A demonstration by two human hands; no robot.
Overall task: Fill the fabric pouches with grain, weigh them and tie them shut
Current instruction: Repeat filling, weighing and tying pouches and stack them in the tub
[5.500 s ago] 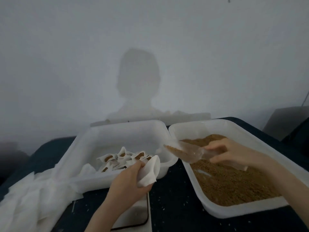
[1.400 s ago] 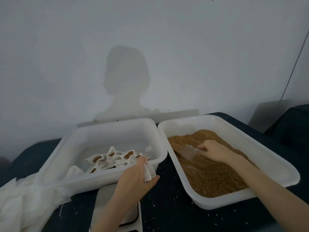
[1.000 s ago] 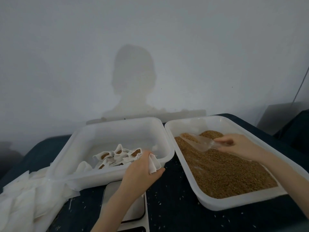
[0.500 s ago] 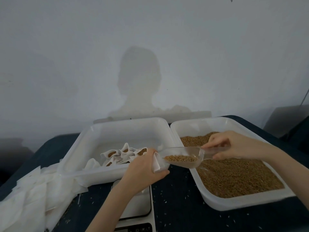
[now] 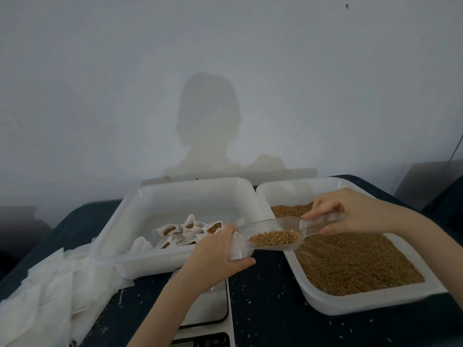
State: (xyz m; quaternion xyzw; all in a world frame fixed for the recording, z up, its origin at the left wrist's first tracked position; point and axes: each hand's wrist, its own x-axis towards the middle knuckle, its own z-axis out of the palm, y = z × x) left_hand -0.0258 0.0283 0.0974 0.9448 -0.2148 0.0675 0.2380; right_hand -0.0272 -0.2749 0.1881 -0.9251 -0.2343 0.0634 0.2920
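Note:
My left hand (image 5: 215, 256) grips a small white fabric pouch (image 5: 235, 249) above the scale, its mouth turned right. My right hand (image 5: 350, 211) holds the handle of a clear plastic scoop (image 5: 273, 234) with brown grain in its bowl. The scoop's front lip touches the pouch's mouth. The white tray on the right (image 5: 350, 301) holds a bed of brown grain (image 5: 350, 261). Several filled pouches (image 5: 185, 231) lie in the white tub on the left (image 5: 150, 261).
A white digital scale (image 5: 210, 314) sits under my left forearm at the front. A heap of empty white pouches (image 5: 40, 296) lies at the left on the dark blue cloth (image 5: 270, 309). Loose grains are scattered on the cloth. A pale wall stands close behind.
My right hand dipped the scoop into the grain tray, lifted it with grain and carried it left to the pouch's mouth. My left hand has kept hold of the pouch.

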